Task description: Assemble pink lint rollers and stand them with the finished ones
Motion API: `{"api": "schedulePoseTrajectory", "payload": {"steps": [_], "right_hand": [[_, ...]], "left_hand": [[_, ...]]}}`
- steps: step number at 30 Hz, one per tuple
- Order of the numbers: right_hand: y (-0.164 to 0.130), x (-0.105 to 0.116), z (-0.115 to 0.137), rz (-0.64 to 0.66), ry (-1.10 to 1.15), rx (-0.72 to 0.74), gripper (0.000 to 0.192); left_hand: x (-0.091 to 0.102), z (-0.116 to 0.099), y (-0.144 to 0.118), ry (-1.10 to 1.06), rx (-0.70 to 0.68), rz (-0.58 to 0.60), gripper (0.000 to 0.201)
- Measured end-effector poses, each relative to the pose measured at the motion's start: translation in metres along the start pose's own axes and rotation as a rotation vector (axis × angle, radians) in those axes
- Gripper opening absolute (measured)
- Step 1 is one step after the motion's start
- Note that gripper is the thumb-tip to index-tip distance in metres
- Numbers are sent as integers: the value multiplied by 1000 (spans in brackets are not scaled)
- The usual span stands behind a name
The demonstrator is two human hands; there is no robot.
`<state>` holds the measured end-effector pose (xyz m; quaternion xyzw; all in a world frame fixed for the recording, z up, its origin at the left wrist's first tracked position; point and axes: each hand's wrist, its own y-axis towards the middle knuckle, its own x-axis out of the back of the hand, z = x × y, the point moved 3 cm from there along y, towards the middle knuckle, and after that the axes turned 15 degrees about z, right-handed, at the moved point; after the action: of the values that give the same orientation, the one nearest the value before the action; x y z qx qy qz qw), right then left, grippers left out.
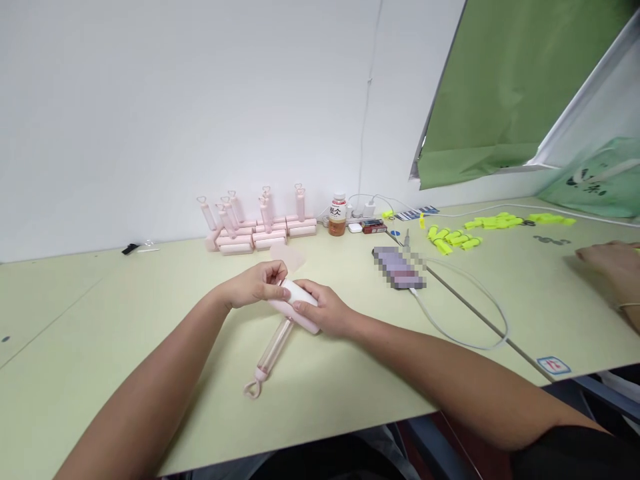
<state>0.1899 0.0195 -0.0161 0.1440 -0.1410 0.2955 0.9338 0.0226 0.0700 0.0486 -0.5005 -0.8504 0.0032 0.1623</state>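
Observation:
A pale pink lint roller (294,319) with a white paper roll (300,293) is held just over the table in front of me. Its clear handle (274,350) slants down toward me and ends in a pink heart-shaped loop. My right hand (323,309) is wrapped round the right end of the roller head, thumb on the white roll. My left hand (260,283) is closed at the other end, its thumb pressed on the roll and its fingers curled. What lies under those fingers is hidden. Just beyond my hands lies a thin pinkish sheet (287,255).
Several similar pink lint rollers (260,233) stand by the wall, handles up. To their right are a labelled bottle (337,215), a phone (399,268) on a white cable, and yellow pieces (453,238). Another person's hand (610,267) rests at the far right.

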Motion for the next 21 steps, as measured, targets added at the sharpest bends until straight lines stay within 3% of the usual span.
{"api": "schedulePoseTrajectory", "payload": {"steps": [7,12,16,19,21], "right_hand": [[12,-7,-5,-44,-53,-78,36],[23,-6,-14,-197,10,-195,25],[22,11,-22,-372,162,-226,26],[19,29,-26,-448,248,-266,25],[17,37,-26,-462,305,-292,22]], "left_hand": [[11,25,3,-115,23,40,37],[14,33,10,-107,4,-79,39],[10,37,10,-80,35,-152,32],[8,41,6,-20,126,-101,30],[10,42,8,162,199,-54,28]]}}
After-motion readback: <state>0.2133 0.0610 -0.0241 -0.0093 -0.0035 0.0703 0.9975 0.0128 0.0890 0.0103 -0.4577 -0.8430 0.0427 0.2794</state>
